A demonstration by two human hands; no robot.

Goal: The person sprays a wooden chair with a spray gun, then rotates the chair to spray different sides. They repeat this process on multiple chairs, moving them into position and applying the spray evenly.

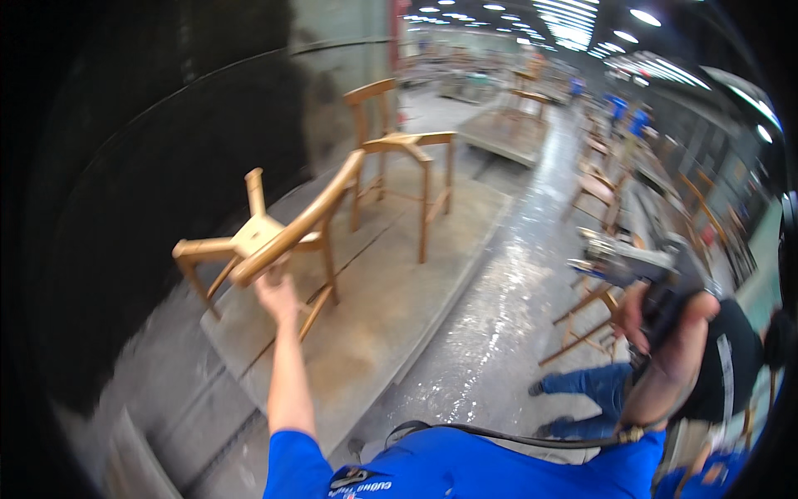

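A light-brown wooden chair frame (301,230) with a curved back rail stands tilted on a low platform, in front of a dark wall. My left hand (278,299) reaches out to it and is closed on its back part, just under the rail; some fingers are hidden. My right hand (672,333) is raised on the right, wrapped round the handle of a metal spray gun (623,254), which is blurred. It is held away from the chair. A dark hose (532,441) with a brass fitting runs across my body below that hand.
A second wooden chair frame (403,143) stands farther back on the same platform (357,353). Beyond is another low platform (499,137) with a chair. Several chairs (594,191) line the right side. A person in dark top and jeans (598,387) is close on my right.
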